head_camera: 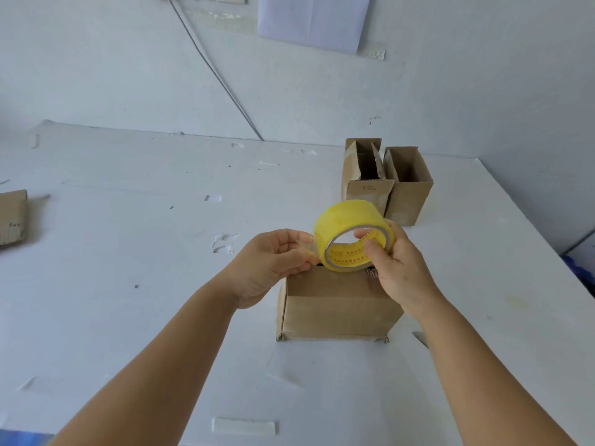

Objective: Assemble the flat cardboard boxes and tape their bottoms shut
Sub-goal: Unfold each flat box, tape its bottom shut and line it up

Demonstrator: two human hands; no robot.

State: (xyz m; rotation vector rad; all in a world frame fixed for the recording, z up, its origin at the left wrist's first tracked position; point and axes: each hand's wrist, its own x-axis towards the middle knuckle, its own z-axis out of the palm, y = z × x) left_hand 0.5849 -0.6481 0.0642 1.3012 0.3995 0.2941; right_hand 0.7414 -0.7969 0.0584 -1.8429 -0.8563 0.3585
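Two bare forearms reach forward from the near edge of a white table (pixel 128 252), meeting above a cardboard box (pixel 338 307) that stands near the table's middle. The right hand (pixel 396 262) holds a roll of yellow tape (pixel 351 235) just above the box's top; its thumb hooks through the roll's core while its fingers curl around the outer rim. The left hand (pixel 273 262) sits just left of the roll, thumb and fingers pinching the clear loose end of the tape (pixel 307 244) (only a short stretch has been drawn off). Both wrists are raised and angled inward toward each other. Toward the far right corner of the table, two assembled boxes (pixel 386 181) stand side by side, touching, their tops open. A flat piece of cardboard (pixel 12 217) lies at the left edge. A strip of used tape (pixel 243 426) is stuck near the table's near edge.
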